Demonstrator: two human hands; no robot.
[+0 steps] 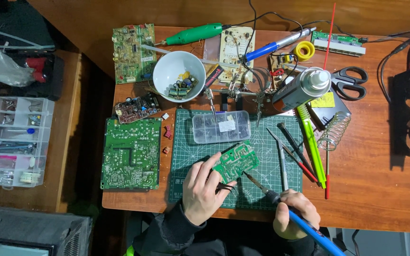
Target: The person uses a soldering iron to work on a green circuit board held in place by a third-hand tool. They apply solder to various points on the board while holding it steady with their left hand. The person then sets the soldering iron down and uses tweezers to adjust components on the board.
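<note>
My left hand point(204, 187) holds a small green circuit board point(236, 161) tilted above the green cutting mat point(191, 144), gripping its lower left edge; dark tweezers poke out under the fingers. My right hand point(296, 213) grips a blue-handled soldering iron point(281, 201) like a pen. The iron's tip points up and left and touches or nearly touches the board's lower right edge. Both sleeves are dark.
A clear parts box point(221, 126) lies on the mat's top. A large green board point(131, 153) sits left, a white bowl point(179, 76) of components behind. Tweezers, picks and a green tool point(312, 144) lie right, beside a coiled iron stand point(333, 130), spray can point(302, 87) and scissors point(349, 80).
</note>
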